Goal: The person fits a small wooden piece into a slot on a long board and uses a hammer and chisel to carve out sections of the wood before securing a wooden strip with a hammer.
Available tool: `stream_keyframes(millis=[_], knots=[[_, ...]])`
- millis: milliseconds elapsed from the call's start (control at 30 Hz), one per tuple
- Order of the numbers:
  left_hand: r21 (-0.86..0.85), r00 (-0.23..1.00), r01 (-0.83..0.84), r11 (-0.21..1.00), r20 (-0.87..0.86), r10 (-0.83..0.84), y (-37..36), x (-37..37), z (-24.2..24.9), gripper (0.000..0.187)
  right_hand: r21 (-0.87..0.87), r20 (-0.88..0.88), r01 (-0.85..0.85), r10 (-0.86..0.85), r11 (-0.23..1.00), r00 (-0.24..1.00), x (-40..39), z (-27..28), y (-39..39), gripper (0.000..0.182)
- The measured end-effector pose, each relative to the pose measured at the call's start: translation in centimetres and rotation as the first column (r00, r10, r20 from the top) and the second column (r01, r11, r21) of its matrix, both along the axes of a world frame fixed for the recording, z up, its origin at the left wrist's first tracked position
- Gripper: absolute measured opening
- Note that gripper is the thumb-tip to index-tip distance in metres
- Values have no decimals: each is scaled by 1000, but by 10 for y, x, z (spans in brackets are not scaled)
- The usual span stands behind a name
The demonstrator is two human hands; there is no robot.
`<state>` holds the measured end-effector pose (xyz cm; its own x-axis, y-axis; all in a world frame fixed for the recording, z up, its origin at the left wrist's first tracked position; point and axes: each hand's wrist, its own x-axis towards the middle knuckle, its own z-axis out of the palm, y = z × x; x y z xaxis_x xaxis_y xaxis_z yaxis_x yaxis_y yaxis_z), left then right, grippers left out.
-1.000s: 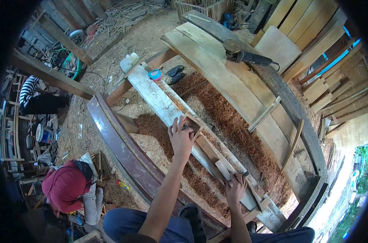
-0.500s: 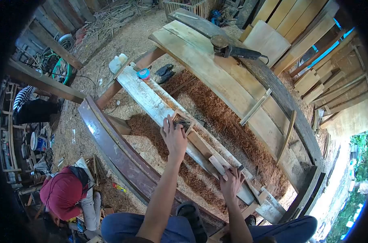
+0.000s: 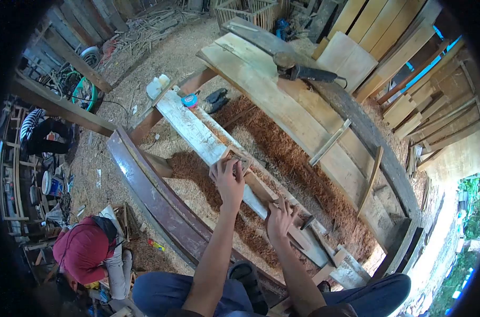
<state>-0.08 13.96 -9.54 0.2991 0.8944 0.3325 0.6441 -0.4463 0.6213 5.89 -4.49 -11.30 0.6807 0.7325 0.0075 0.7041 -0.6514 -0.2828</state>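
My left hand (image 3: 229, 182) has its fingers bent over a small open wooden frame (image 3: 241, 157) on the white-painted plank (image 3: 189, 126). From that frame a narrow wooden strip (image 3: 262, 190) runs down to the right. Around the strip's lower part my right hand (image 3: 280, 219) is closed, its thumb side partly hidden. Just below the right hand lies a short flat piece of wood (image 3: 299, 238). A dark-headed tool (image 3: 307, 222) rests close to the right fingers.
Wide boards (image 3: 282, 105) with an angle grinder (image 3: 308, 73) lie beyond the shavings (image 3: 282, 140). A blue-lidded tub (image 3: 189, 100) stands on the plank's far end. A curved maroon beam (image 3: 160, 195) crosses at left. Two people, one in a red hood (image 3: 84, 248), are at the left.
My right hand has moved up and left along the strip, from beside the short piece of wood. That piece now sits lower right. My left hand stays at the frame.
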Motion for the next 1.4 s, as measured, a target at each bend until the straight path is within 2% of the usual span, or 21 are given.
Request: stream_keyframes(millis=[33,67,133,167,200,267,300,333,400,467,533,567,600,667,700,800,833,1000,1067,1133,1400], knots=[[140,999,-32,990,20,30,-2,5,7,18,5,24,2,-2,1000,1000,1,-3,0,22],[149,999,-47,988,25,44,-7,10,13,18,14,29,-13,12,1000,1000,2,-7,-1,22],[-240,948,52,969,318,28,-23,16,23,15,58,-82,35,-31,998,996,0,2,-1,23],[-250,880,119,961,474,14,-29,22,21,14,58,-82,17,-13,998,997,1,-2,-3,22],[-228,880,126,965,476,-2,-39,26,29,14,80,-81,24,-17,997,997,3,-13,-4,22],[-457,671,273,847,721,173,-66,31,47,16,66,-22,-40,42,997,999,8,-48,-8,21],[-506,634,308,805,740,223,-79,33,54,17,8,121,-111,109,994,987,10,-63,-12,20],[-490,636,311,814,744,205,-93,35,61,17,28,122,-107,102,994,987,15,-61,-12,20],[-557,475,461,691,813,338,-118,41,77,16,1,-167,-155,153,988,974,31,-52,-8,19],[-600,546,474,645,774,319,-138,46,98,13,-14,-237,-173,165,985,957,45,13,-24,22],[-666,554,497,557,737,387,-163,57,111,13,465,-347,36,145,885,927,56,54,-54,32],[-675,594,509,534,725,349,-167,63,108,13,527,-319,72,118,847,941,67,73,-69,41],[-662,571,557,501,743,348,-177,69,119,18,530,-309,83,101,844,946,84,90,-82,41],[-642,567,608,467,763,310,-200,84,129,26,628,-488,234,140,742,862,113,123,-109,38],[-642,574,616,457,763,297,-212,92,132,26,764,-409,215,200,608,890,126,139,-113,32],[-577,508,678,454,815,278,-240,106,147,33,801,-424,171,342,574,839,141,174,-142,27],[-554,505,692,463,830,238,-245,111,156,33,782,-500,242,346,575,794,140,187,-149,23],[-447,469,758,475,880,80,-275,132,192,44,824,-488,291,348,487,801,157,217,-177,20],[-427,454,767,479,889,65,-285,135,205,44,827,-526,328,422,457,738,166,229,-185,17],[-400,428,783,476,902,54,-292,141,217,12,825,-539,346,433,448,723,175,240,-198,16],[-301,393,809,505,916,-82,-323,158,252,5,830,-557,469,515,303,652,191,249,-227,20]])
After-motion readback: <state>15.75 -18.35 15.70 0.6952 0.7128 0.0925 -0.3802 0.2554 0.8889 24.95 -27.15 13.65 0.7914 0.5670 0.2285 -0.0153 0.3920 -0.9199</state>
